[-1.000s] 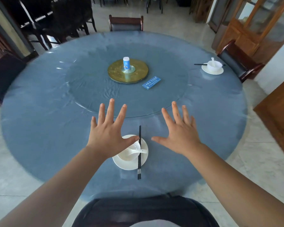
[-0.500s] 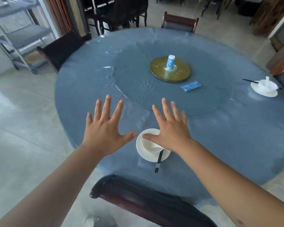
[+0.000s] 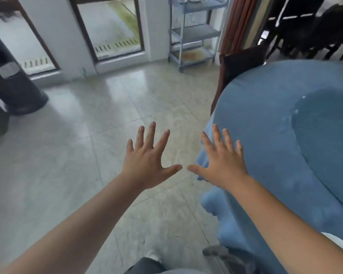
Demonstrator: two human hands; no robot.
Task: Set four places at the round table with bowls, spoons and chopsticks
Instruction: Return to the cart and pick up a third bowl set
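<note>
The round table (image 3: pixel 269 123) with its blue cloth fills the right side of the view. Only a white sliver of a saucer (image 3: pixel 339 242) shows at the lower right edge, behind my right forearm. No spoon or chopsticks are visible. My left hand (image 3: pixel 147 161) is spread flat over the tiled floor, holding nothing. Over the table's left edge my right hand (image 3: pixel 222 161) is also spread, fingers straight and empty. The two thumbs nearly meet.
A grey metal shelf trolley (image 3: pixel 194 32) stands by the far wall with white dishes on its top shelf. A dark wooden chair (image 3: pixel 238 62) is tucked at the table's far left edge. A black cylinder bin (image 3: pixel 10 76) stands at the left. More dark chairs (image 3: pixel 309 26) are at the top right.
The view has swung left, away from the table's centre toward the floor and shelf trolley. The set place has slid out to the lower right. Both hands stay spread and empty.
</note>
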